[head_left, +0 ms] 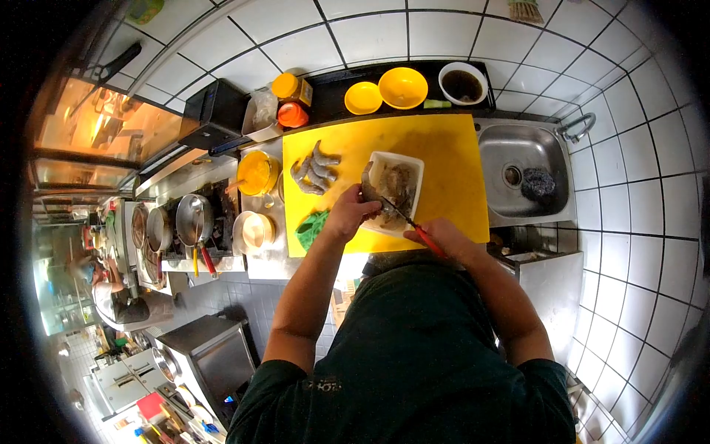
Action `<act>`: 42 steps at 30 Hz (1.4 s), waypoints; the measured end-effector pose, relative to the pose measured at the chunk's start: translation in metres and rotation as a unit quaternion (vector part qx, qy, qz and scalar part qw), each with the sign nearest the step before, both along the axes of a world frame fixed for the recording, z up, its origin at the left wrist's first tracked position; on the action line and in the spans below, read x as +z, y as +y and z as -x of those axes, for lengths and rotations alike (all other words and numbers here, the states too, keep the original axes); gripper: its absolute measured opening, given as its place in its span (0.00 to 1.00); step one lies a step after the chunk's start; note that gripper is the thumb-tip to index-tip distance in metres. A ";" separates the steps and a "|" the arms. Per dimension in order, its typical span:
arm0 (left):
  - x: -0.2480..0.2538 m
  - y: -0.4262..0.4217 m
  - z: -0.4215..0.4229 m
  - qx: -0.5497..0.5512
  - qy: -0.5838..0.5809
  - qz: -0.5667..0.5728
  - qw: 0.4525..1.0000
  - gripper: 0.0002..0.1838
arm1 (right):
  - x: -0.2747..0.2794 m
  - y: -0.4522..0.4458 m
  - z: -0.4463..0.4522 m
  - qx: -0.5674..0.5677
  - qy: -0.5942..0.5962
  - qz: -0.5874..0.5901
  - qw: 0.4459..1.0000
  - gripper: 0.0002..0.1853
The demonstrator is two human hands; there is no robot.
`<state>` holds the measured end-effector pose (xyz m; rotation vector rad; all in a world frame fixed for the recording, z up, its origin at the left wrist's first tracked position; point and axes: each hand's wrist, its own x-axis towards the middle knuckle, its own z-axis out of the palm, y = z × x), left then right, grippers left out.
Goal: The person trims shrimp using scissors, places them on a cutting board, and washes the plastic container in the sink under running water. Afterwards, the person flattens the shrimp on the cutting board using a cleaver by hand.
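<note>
My left hand (347,215) is closed around a grey raw shrimp (366,180), held over the left side of a white rectangular tray (419,177). Red-handled scissors (424,237) are in my right hand (448,240), their blades pointing up and left at the shrimp near my left fingers. More shrimp lie inside the tray, partly hidden by my hands. Several grey shrimp (316,170) are grouped on the yellow cutting board (455,155), left of the tray. A crumpled green cloth or bag (310,230) rests at the board's lower left.
Right of the board is a steel sink (488,148) with a dark scouring pad (538,183). Yellow bowls (403,87) and a white bowl of dark liquid (463,83) line the back shelf. Pans (194,218) sit on the stove at left. Another person (111,288) is at far left.
</note>
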<state>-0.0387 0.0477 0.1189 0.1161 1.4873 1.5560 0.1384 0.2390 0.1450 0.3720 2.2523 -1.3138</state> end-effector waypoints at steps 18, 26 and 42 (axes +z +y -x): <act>0.005 -0.016 0.012 -0.002 0.280 0.180 0.943 0.28 | -0.011 -0.002 -0.003 -0.085 -0.131 0.104 0.982 0.34; -0.002 -0.028 0.062 0.038 0.606 0.324 0.726 0.18 | -0.021 0.003 -0.017 -0.182 -0.128 0.148 0.964 0.32; -0.064 0.077 -0.001 -0.134 0.457 0.378 0.794 0.13 | -0.002 0.003 -0.030 -0.186 -0.068 0.160 0.967 0.32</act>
